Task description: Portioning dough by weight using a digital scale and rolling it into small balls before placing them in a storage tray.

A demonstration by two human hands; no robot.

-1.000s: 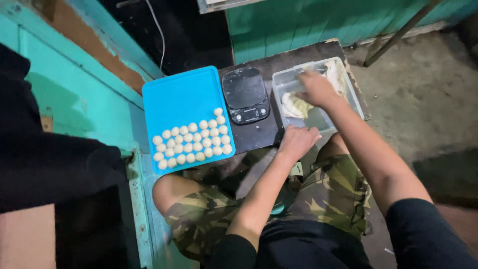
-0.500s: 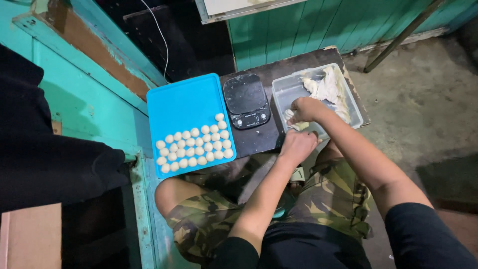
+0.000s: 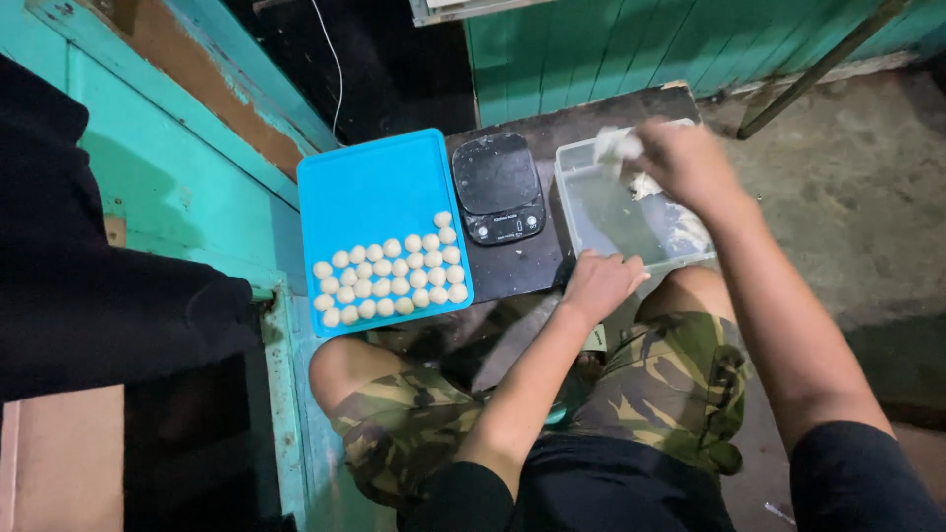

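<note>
Hands: right (image 3: 690, 163) gripping one dough lump (image 3: 619, 146), left (image 3: 599, 283) curled on one clear tub (image 3: 601, 212); one scale (image 3: 498, 187).

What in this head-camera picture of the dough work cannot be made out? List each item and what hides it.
- Scale display: too small to read.
- Dough in right hand: motion-blurred, and the fingers cover its shape.
- Clear tub: near rim hidden by left hand.
- Dough balls on blue tray: surface detail too small.
</note>
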